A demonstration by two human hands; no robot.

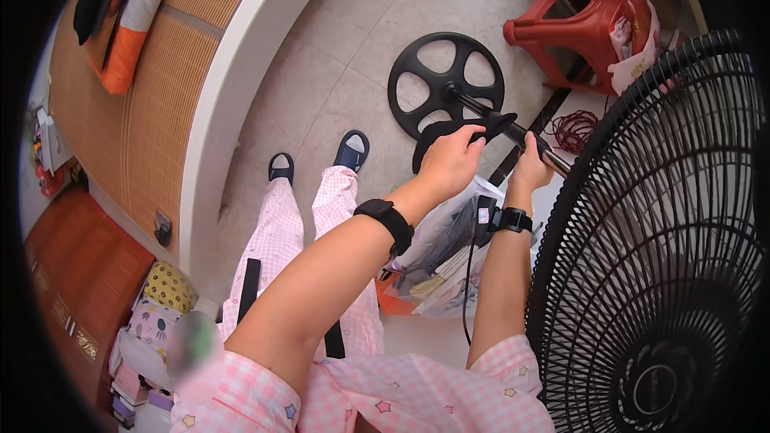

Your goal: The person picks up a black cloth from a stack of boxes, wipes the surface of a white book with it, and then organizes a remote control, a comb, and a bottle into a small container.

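My left hand point(454, 159) is closed on a black cloth point(439, 131), which hangs from the fingers and reaches across toward the pole point(555, 162) of a standing fan. My right hand point(531, 165) is wrapped around that pole, just below the fan head. The fan's round black grille point(650, 224) fills the right side, close to my right forearm. Farther off, its black wheel-shaped base point(445, 80) shows, and the pole runs slanted between the two. Whether the cloth touches the pole cannot be made out.
A red plastic stool point(549, 30) holding a bag stands at the far right, near a coil of red cord point(574, 130). Clear plastic bags point(441, 261) of folded items lie below my hands. A bed with a bamboo mat point(176, 56) takes up the left.
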